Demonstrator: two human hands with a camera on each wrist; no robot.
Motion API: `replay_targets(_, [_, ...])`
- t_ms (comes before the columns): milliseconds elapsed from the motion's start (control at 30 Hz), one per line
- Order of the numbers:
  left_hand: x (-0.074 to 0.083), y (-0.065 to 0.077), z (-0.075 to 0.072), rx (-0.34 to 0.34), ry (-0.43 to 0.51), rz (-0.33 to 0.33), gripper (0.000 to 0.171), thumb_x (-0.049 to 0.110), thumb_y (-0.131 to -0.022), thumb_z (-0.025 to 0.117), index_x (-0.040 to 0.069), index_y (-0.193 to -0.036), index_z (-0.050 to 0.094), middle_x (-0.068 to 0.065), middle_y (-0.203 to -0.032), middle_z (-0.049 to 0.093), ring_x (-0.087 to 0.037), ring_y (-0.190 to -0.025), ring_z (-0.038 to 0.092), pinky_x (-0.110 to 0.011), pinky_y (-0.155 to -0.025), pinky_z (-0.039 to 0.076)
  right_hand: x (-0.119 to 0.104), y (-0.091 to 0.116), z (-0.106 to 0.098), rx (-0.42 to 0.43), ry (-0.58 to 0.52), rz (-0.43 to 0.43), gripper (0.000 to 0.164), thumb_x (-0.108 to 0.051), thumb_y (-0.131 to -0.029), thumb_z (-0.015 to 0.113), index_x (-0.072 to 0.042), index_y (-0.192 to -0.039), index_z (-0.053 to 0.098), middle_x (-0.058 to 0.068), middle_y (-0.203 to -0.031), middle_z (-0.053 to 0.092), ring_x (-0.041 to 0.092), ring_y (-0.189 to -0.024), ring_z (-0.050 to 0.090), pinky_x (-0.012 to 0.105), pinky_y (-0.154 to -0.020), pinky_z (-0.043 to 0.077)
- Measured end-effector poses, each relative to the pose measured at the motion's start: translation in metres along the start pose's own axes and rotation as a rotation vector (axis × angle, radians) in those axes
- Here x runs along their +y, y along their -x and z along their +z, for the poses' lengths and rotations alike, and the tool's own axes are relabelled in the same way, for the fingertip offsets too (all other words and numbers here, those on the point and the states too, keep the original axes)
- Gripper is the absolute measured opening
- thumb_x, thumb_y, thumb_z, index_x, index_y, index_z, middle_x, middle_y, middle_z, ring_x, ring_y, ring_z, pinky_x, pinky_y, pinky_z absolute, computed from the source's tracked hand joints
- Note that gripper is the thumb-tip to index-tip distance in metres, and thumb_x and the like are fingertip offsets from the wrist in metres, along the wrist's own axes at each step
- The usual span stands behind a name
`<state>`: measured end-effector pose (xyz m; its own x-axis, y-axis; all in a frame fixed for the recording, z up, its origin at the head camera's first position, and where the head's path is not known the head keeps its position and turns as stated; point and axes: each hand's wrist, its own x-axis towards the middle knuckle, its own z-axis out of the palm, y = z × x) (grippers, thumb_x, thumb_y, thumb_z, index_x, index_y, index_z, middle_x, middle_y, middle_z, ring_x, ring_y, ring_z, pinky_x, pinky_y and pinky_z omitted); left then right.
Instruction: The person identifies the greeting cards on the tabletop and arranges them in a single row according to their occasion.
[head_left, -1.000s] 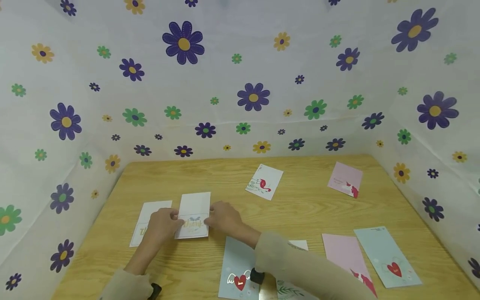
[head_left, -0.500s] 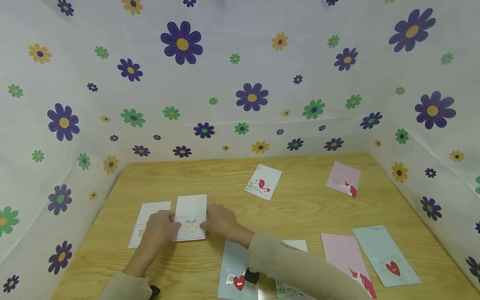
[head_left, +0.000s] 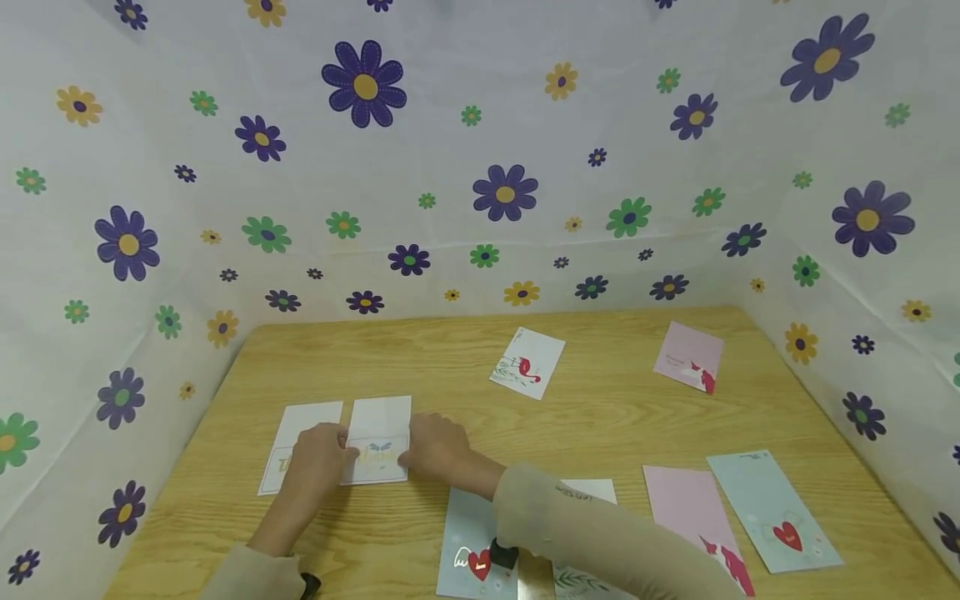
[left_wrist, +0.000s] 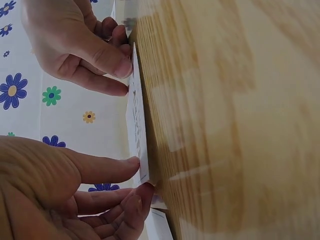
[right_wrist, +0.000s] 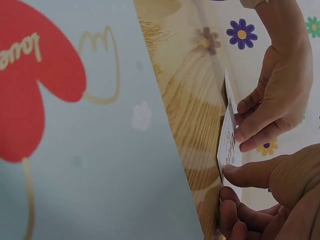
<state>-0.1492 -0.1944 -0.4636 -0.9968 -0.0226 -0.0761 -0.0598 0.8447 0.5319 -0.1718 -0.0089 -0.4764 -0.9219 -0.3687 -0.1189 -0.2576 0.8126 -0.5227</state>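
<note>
A white card with "thank" lettering and a blue bow-like motif (head_left: pixel 380 419) is between both hands, close over the wooden table (head_left: pixel 360 542). My left hand (head_left: pixel 318 461) pinches its left edge, thumb on top and fingers beneath, as the left wrist view shows. On the opposite edge, my right hand (head_left: pixel 444 454) pinches it the same way, with the thumb (right_wrist: pixel 245 174) over the lettering. Just left lies a second white card with gold lettering (head_left: pixel 300 421), partly hidden behind my left hand. The right forearm passes above a pale blue heart card (head_left: pixel 461 575).
A flamingo card (head_left: pixel 528 362) and a pink unicorn card (head_left: pixel 690 357) lie toward the back. Along the front right are another pink card (head_left: pixel 682 500), a second blue heart card (head_left: pixel 776 512) and a white leaf-print card (head_left: pixel 581 583) under the right sleeve. Flowered cloth (head_left: pixel 442 150) encloses the table.
Both hands have brought the white thank card slightly left and toward me, lower over the table, beside the other lettered card. The grip on both edges is unchanged.
</note>
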Motion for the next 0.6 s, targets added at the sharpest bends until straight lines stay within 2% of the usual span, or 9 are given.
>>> replay_targets(200, [-0.0009, -0.0002, 0.0025, 0.009, -0.024, 0.014, 0.015, 0.0, -0.089, 0.073, -0.003, -0.078, 0.064, -0.004, -0.068, 0.049, -0.019, -0.063, 0.047, -0.031, -0.056, 0.036, -0.0001, 0.0013, -0.0001, -0.001, 0.061, -0.04, 0.035, -0.022, -0.088, 0.083, -0.004, -0.115, 0.071, 0.0, -0.076, 0.061, 0.012, -0.057, 0.05, 0.025, -0.045, 0.035])
replay_targets(300, [-0.0021, 0.0017, 0.0025, 0.008, -0.043, 0.038, 0.023, 0.001, -0.09, 0.073, 0.0, -0.071, 0.06, -0.003, -0.065, 0.046, -0.017, -0.06, 0.043, -0.031, -0.055, 0.035, -0.0005, 0.0022, -0.0003, -0.01, 0.078, -0.08, 0.035, -0.021, -0.089, 0.082, -0.007, -0.12, 0.073, -0.001, -0.084, 0.066, 0.012, -0.063, 0.052, 0.025, -0.048, 0.037])
replay_targets(367, [-0.0024, 0.0029, 0.0025, 0.004, -0.051, 0.046, 0.036, 0.001, -0.09, 0.073, 0.006, -0.064, 0.049, -0.001, -0.061, 0.038, -0.015, -0.056, 0.037, -0.03, -0.053, 0.031, -0.0006, 0.0021, 0.0004, -0.018, 0.093, -0.093, 0.035, -0.022, -0.09, 0.08, -0.008, -0.121, 0.075, -0.001, -0.088, 0.069, 0.012, -0.066, 0.053, 0.024, -0.049, 0.038])
replay_targets(433, [-0.0025, 0.0044, 0.0021, 0.004, -0.061, 0.056, 0.037, 0.001, -0.09, 0.073, 0.006, -0.063, 0.049, 0.0, -0.063, 0.038, -0.014, -0.057, 0.035, -0.029, -0.053, 0.031, -0.0007, 0.0018, 0.0012, -0.024, 0.097, -0.096, 0.037, -0.023, -0.09, 0.08, -0.009, -0.124, 0.074, 0.0, -0.093, 0.071, 0.012, -0.067, 0.054, 0.024, -0.049, 0.038])
replay_targets(533, [-0.0038, 0.0041, 0.003, 0.011, -0.081, 0.077, 0.042, 0.002, -0.09, 0.074, 0.008, -0.061, 0.044, 0.001, -0.063, 0.034, -0.014, -0.057, 0.033, -0.028, -0.052, 0.029, -0.0012, 0.0005, 0.0026, -0.023, 0.106, -0.094, 0.039, -0.023, -0.091, 0.08, -0.01, -0.126, 0.073, -0.001, -0.093, 0.07, 0.011, -0.067, 0.053, 0.025, -0.049, 0.038])
replay_targets(600, [-0.0059, 0.0032, 0.004, 0.021, -0.105, 0.098, 0.041, 0.003, -0.09, 0.076, 0.007, -0.061, 0.047, 0.0, -0.063, 0.036, -0.014, -0.056, 0.035, -0.028, -0.052, 0.031, -0.0024, -0.0003, 0.0028, -0.023, 0.106, -0.098, 0.037, -0.023, -0.091, 0.079, -0.01, -0.125, 0.074, -0.001, -0.091, 0.069, 0.012, -0.067, 0.053, 0.025, -0.049, 0.038])
